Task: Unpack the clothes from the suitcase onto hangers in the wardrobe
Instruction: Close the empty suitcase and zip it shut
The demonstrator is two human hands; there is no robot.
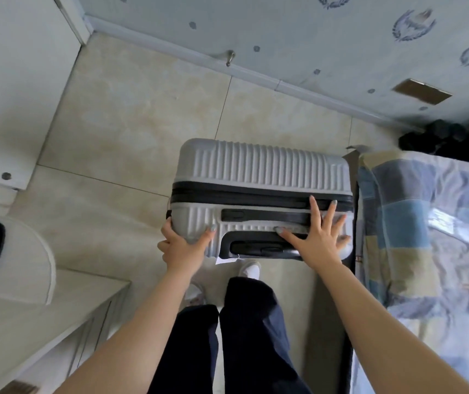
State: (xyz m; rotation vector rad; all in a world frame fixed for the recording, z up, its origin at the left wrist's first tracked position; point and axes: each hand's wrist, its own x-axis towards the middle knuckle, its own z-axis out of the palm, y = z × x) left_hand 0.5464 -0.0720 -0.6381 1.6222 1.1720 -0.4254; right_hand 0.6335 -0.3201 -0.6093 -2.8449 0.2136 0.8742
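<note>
Grey suitcase (261, 194) stands zipped shut mid-frame on the tiles. Left hand (183, 245) curls round its lower-left corner, right hand (320, 237) lies flat, fingers spread. I'd tip it down slowly (keep the zip reachable).

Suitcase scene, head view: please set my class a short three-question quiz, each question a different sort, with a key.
1. True or false: the suitcase is zipped shut.
2. Multiple choice: where is the right hand? A) flat on the suitcase top by the handle B) on the bed C) hanging free
3. Short answer: which part of the suitcase does the left hand grip?

Key
1. True: the black zip band runs closed and no clothes show.
2. A
3. Its near left corner, thumb on top.
</note>
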